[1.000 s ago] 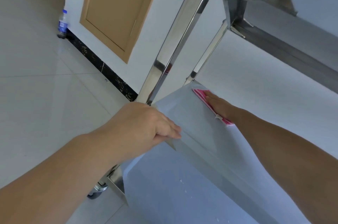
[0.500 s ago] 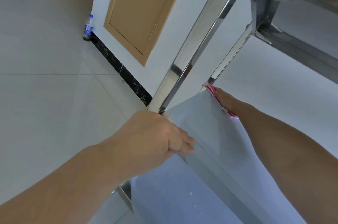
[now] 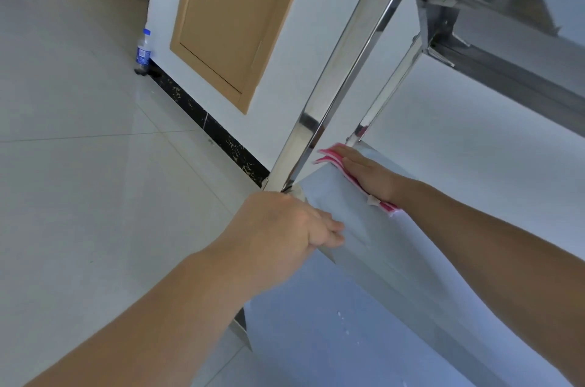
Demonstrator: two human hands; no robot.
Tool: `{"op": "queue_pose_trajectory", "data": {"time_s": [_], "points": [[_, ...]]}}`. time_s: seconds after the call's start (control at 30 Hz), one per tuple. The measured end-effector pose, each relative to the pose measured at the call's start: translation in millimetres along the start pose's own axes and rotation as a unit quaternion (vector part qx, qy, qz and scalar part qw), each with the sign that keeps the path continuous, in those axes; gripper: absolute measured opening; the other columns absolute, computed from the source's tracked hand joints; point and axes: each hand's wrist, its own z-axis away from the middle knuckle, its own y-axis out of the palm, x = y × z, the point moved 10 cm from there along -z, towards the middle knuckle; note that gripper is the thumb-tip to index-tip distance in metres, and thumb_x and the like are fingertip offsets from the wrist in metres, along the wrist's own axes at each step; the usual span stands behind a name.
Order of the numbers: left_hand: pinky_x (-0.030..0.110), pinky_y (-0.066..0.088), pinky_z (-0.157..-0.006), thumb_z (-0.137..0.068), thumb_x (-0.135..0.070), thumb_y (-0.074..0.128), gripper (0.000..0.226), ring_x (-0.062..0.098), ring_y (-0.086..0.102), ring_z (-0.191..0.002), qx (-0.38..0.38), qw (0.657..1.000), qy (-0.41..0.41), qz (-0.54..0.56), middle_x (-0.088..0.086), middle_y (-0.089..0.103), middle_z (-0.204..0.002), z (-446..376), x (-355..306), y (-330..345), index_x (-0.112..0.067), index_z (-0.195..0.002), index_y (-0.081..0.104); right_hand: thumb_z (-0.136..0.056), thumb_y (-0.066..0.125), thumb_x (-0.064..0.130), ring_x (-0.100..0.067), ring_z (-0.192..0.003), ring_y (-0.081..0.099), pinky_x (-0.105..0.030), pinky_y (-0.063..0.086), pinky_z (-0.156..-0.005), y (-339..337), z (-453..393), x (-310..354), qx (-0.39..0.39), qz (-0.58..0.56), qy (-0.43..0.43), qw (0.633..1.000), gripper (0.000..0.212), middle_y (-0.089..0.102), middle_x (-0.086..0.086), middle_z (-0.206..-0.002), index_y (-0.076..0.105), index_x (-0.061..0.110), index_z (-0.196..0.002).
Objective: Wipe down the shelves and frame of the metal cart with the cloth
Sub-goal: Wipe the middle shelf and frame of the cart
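The cart is cut off at the top and right edges, so only 2 posts, a corner of the upper shelf and part of the middle shelf show. The left forearm hides the cart's lower corner. Most of the cloth lies under the right hand; only a pink-and-white edge shows past the fingertips and along the palm's near side, with a small tag by the wrist. That hand lies flat, fingers straight and together, pressing the cloth onto the shelf's far corner, just beside the rear post. The left hand grips the shelf's near corner at the foot of the front post, fingers curled over the edge; the thumb is hidden. Beyond, a bottle stands on the floor against the wall, near a wooden door.
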Motion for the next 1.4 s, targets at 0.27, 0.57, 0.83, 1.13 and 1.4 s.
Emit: {"op": "queue_pose_trajectory", "data": {"time_s": [0.27, 0.57, 0.83, 1.13, 1.4], "points": [[0.031, 0.047, -0.093, -0.073, 0.007, 0.068, 0.036, 0.008, 0.063, -0.100, -0.117, 0.990, 0.055, 0.059, -0.008, 0.071, -0.102, 14.4, 0.3, -8.1, -0.023, -0.092, 0.074, -0.102, 0.024, 0.019, 0.002, -0.138, 0.001, -0.010, -0.004, -0.110, 26.8, 53.6, 70.2, 0.006, 0.007, 0.001, 1.000, 0.046, 0.006, 0.005, -0.156, 0.014, 0.015, -0.147], [0.028, 0.057, -0.072, -0.066, 0.016, 0.070, 0.030, 0.011, 0.069, -0.086, -0.163, 0.978, 0.091, 0.089, 0.000, 0.073, -0.094, 50.9, 3.5, -24.0, -0.011, -0.080, 0.075, -0.102, 0.021, 0.025, 0.004, -0.139, -0.003, -0.015, -0.003, -0.113, 43.5, 94.4, 98.0, 0.055, -0.010, 0.027, 0.998, 0.048, -0.005, 0.011, -0.156, 0.006, 0.022, -0.148], [0.025, 0.051, -0.074, -0.069, 0.012, 0.064, 0.030, 0.009, 0.068, -0.076, -0.121, 0.993, 0.000, 0.007, -0.004, 0.074, -0.088, 80.1, 20.5, -38.9, -0.015, -0.075, 0.076, -0.098, 0.034, 0.029, 0.002, -0.138, 0.002, -0.009, 0.001, -0.109, 53.4, 130.2, 149.0, -0.030, 0.224, -0.143, 0.964, 0.056, -0.003, 0.010, -0.153, 0.010, 0.020, -0.147], [0.027, 0.047, -0.077, -0.083, -0.011, 0.049, 0.031, 0.007, 0.060, -0.091, 0.051, 0.995, -0.060, -0.064, -0.018, 0.068, -0.102, 98.0, 17.5, -5.2, -0.031, -0.097, 0.069, -0.086, 0.046, 0.000, -0.025, -0.141, -0.010, -0.040, 0.008, -0.118, 77.6, 132.9, 155.3, -0.031, 0.440, -0.211, 0.872, 0.080, -0.008, -0.002, -0.151, -0.009, 0.018, -0.141], [0.009, 0.023, -0.052, -0.091, -0.024, 0.045, 0.024, 0.007, 0.045, -0.065, 0.117, 0.987, -0.052, -0.093, -0.011, 0.063, -0.078, 113.0, 8.5, 18.9, -0.033, -0.104, 0.063, -0.088, 0.027, 0.014, -0.025, -0.143, 0.001, -0.039, -0.011, -0.111, 96.7, 129.1, 176.9, -0.059, 0.513, -0.247, 0.820, 0.062, 0.011, -0.008, -0.156, 0.007, 0.010, -0.147]]}}
